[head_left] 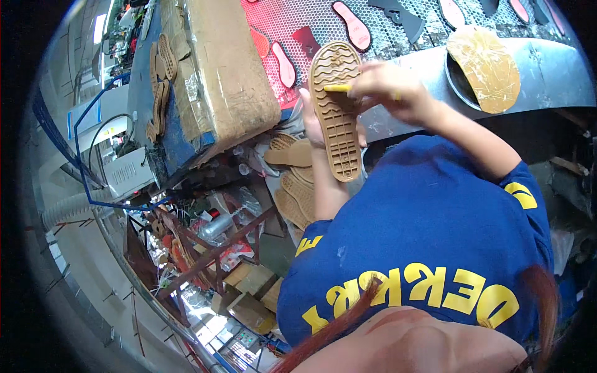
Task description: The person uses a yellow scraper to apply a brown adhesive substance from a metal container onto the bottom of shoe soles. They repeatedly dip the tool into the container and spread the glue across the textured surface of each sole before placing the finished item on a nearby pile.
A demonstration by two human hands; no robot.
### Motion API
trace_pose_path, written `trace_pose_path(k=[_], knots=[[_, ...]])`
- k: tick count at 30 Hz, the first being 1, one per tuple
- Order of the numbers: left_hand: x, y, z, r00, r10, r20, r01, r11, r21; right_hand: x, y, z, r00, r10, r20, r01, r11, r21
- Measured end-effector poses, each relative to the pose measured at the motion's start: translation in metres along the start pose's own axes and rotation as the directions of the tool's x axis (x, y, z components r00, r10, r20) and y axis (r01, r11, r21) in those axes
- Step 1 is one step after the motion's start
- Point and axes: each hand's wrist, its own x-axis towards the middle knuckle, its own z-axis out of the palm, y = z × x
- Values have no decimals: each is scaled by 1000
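Note:
A tan shoe sole (334, 121) stands nearly upright in front of me, its wavy and gridded tread facing me. My left hand (312, 121) grips it from behind, with the thumb along the left edge and fingertips showing at the right edge. My right hand (393, 90) is closed on a slim yellow stick-like tool (337, 88), whose tip lies over the upper tread. This hand is somewhat blurred, and I cannot make out the tool's exact kind. More tan soles (295, 196) lie stacked below, left of my left forearm.
Behind the sole is a mesh belt (317, 15) with several pink-and-black insoles (352, 28). A metal edge (429, 68) borders it, carrying a round container topped by a scratched tan piece (485, 68). At left are a large cardboard-covered block (233, 62) and further soles (165, 56).

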Motion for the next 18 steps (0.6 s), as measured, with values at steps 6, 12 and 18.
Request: trace_pose_path(k=[6,12,18], knots=[[12,-8,13,992,105,-69,-107,994,-20,-5,-9,20,995,-84,-49,71,972,-225],[4,-6,8,994,2,113,3,999,-44,12,4,5,950,241,-201,-220,968,121],[0,-8,10,997,21,78,-23,1000,14,-11,2,18,921,236,-310,-257,966,-29]])
